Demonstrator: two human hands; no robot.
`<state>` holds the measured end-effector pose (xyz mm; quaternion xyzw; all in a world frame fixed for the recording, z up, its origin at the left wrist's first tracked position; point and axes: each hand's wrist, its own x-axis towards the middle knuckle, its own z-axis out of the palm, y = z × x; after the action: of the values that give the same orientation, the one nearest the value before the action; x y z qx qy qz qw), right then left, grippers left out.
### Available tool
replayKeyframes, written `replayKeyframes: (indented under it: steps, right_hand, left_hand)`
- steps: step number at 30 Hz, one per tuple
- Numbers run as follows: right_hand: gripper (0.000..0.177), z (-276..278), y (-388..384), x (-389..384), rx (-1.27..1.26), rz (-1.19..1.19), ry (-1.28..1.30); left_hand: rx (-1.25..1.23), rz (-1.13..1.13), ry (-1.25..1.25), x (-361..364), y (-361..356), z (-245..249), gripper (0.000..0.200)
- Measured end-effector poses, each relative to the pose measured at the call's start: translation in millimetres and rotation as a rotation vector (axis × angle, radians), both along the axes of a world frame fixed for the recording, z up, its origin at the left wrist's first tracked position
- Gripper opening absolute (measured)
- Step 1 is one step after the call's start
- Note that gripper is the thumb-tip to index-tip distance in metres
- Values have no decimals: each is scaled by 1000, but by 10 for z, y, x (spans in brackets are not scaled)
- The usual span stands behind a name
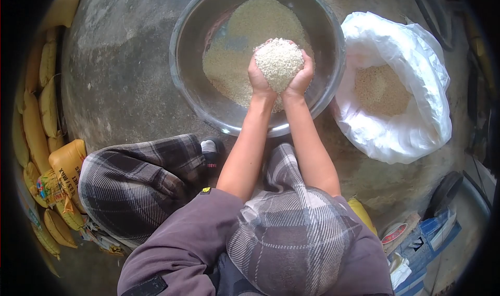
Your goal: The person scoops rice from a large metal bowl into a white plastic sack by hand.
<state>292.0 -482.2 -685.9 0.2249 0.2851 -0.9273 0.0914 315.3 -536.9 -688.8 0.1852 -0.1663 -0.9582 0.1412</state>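
My left hand (258, 81) and my right hand (300, 81) are cupped side by side, palms up, cradling a rounded heap of white rice (279, 63). Both are over a wide metal basin (182, 82), where more pale rice (224, 72) lies spread across the bottom. Part of that layer is hidden by my hands and forearms. To the right of the basin stands an open white plastic sack (424, 61) with its rim rolled outward. Tan-coloured grain (383, 90) shows inside it.
Stacked yellow sacks (36, 124) line the left side, with a yellow jug (69, 168) beside them. At lower right are a blue object (429, 238) and a roll of tape (394, 233). My knees in plaid cloth (140, 181) flank the near side on the concrete floor (120, 61).
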Motion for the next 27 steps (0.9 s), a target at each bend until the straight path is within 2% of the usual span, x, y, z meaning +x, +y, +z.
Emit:
replayKeyframes:
  steps: [3,7,14,20,27]
  right_hand:
    - [40,109,9,-16,55,-41,-6]
    - [40,168,60,-23,-13,-14,27]
    - [39,82,59,61,52,-48,5]
    - [40,59,112,98,-11,-85,-40]
    - [38,40,86,93,10,-97,-23]
  left_hand:
    - [62,-7,51,-23,15,46,41]
    - [58,-35,57,-36,43,155,42]
    - [66,-97,109,43,43,44,41]
    - [123,-53,-32,71,117,50,42]
    - [87,-95,1,60,92,-10,42]
